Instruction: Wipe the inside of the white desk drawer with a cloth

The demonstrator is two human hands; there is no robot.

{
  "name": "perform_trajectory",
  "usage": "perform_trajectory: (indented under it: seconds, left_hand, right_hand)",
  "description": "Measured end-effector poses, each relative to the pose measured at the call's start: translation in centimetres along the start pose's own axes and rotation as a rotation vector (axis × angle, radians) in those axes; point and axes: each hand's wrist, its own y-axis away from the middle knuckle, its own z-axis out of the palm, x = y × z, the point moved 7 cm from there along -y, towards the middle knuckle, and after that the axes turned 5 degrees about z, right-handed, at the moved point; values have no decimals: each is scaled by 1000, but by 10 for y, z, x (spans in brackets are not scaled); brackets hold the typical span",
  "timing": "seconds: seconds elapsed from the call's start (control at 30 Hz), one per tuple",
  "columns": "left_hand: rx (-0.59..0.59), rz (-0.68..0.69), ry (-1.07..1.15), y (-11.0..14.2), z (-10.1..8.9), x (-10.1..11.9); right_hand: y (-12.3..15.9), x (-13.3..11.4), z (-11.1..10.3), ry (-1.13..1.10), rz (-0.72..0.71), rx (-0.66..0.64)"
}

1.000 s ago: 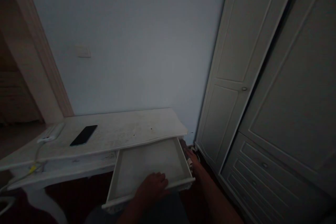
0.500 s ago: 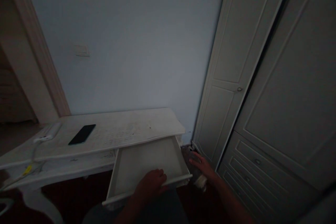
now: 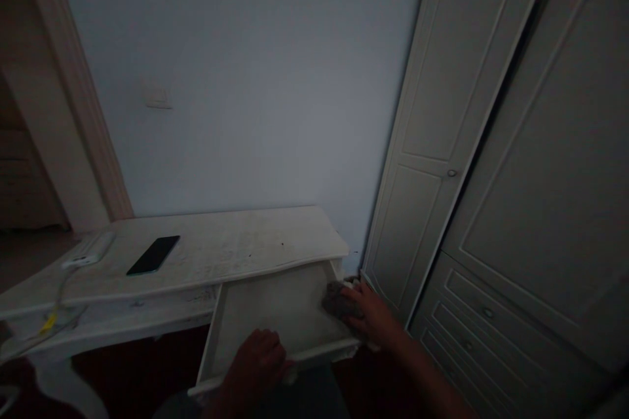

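A white drawer (image 3: 275,308) is pulled out from the right part of a worn white desk (image 3: 246,236). My left hand (image 3: 258,360) is closed over the drawer's front edge, its fingers curled; a small pale patch shows beside it, too dark to make out. At the drawer's right side, my right hand (image 3: 366,314) is shut on a crumpled grey cloth (image 3: 339,300). The cloth lies over the right side wall and bulges into the drawer. Part of it is hidden under my fingers.
A dark phone (image 3: 154,255) lies on the desk's left half. Left of it is a white power strip (image 3: 88,250) with a cable bearing a yellow tag (image 3: 49,322). A pale wardrobe (image 3: 417,209) stands close on the right. A wall switch (image 3: 157,98) is above the desk.
My right hand has brought the cloth from outside the drawer up and left onto its right side wall. My left hand has slid left along the drawer's front edge.
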Motion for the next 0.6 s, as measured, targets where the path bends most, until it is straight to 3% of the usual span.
perform_trajectory:
  seconds: [0.13, 0.23, 0.33, 0.47, 0.53, 0.6]
  left_hand:
    - [93, -319, -54, 59, -34, -66]
    - [191, -586, -137, 90, -50, -96]
    - [247, -659, 62, 97, -37, -102]
    - [266, -698, 350, 99, -17, -105]
    - [255, -753, 445, 104, -15, -108]
    - [191, -834, 509, 109, -13, -110]
  right_hand:
    - [20, -14, -7, 130, -27, -211]
    - [16, -49, 5, 160, -116, -313]
    - [5, -108, 50, 84, -277, -440]
    - [-13, -188, 128, 18, -419, -481]
    - [-19, -213, 157, -2, -456, -498]
    - [-22, -223, 170, -21, -471, -526]
